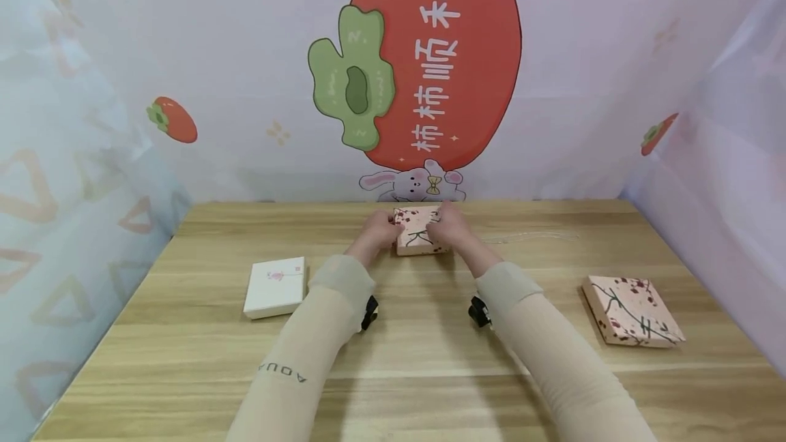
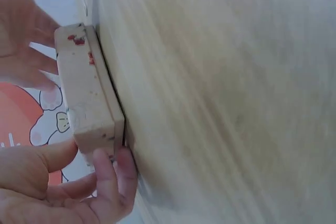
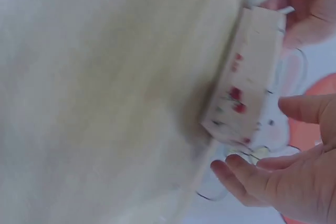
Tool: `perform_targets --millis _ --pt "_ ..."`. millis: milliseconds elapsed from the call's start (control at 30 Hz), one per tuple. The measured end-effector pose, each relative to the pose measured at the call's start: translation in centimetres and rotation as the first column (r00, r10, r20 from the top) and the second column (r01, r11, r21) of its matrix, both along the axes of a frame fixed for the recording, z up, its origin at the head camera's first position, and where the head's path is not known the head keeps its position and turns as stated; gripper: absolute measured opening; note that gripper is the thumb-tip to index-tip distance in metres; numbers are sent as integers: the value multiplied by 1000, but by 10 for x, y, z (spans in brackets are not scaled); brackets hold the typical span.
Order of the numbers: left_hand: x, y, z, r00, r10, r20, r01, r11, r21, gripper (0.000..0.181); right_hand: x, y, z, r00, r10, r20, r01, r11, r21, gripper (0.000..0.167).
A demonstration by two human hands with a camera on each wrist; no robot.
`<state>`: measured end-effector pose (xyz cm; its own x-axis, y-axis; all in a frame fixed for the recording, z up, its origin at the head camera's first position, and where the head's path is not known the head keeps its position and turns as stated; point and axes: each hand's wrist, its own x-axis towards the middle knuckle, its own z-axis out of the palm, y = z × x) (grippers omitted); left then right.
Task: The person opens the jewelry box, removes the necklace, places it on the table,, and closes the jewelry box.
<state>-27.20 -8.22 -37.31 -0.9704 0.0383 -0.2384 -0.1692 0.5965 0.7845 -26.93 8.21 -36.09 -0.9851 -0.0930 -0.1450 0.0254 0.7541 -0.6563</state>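
A flat pink gift box (image 1: 420, 229) with red blossoms and dark green branches lies near the far edge of the wooden table, between both hands. My left hand (image 1: 380, 230) grips its left end; in the left wrist view the thumb touches the top corner and the fingers (image 2: 126, 174) curl by the lower edge. At the opposite end is my right hand (image 1: 451, 226). In the right wrist view its thumb stands away from the box, and its loosely bent fingers (image 3: 247, 177) lie close to the corner. A seam between lid and base shows along the side in the left wrist view.
A white box (image 1: 274, 286) with a small pink print sits on the left of the table. Toward the right edge is another blossom-patterned box (image 1: 634, 312). A thin, pale chain-like strand (image 1: 533, 235) lies right of the right hand. A printed backdrop (image 1: 245, 60) stands behind the table.
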Motion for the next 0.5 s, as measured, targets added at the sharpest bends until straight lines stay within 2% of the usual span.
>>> perform_targets --millis 100,233,333,400,500 --pt "2 1 5 1000 22 -14 -22 1000 -23 45 5 11 13 999 21 -38 -23 999 -39 76" --pt "8 4 19 994 24 -104 -33 996 -83 48 16 35 35 997 39 -64 -44 996 -77 75" --pt "14 13 33 980 -26 -196 1 992 -126 47 28 59 51 997 33 -66 -39 995 -87 75" --pt "20 22 41 971 -58 -232 29 992 -125 47 39 76 60 997 30 -76 -36 996 -83 75" --pt "33 38 46 958 -119 -260 93 990 -108 43 55 102 67 996 22 -82 -28 997 -75 75"
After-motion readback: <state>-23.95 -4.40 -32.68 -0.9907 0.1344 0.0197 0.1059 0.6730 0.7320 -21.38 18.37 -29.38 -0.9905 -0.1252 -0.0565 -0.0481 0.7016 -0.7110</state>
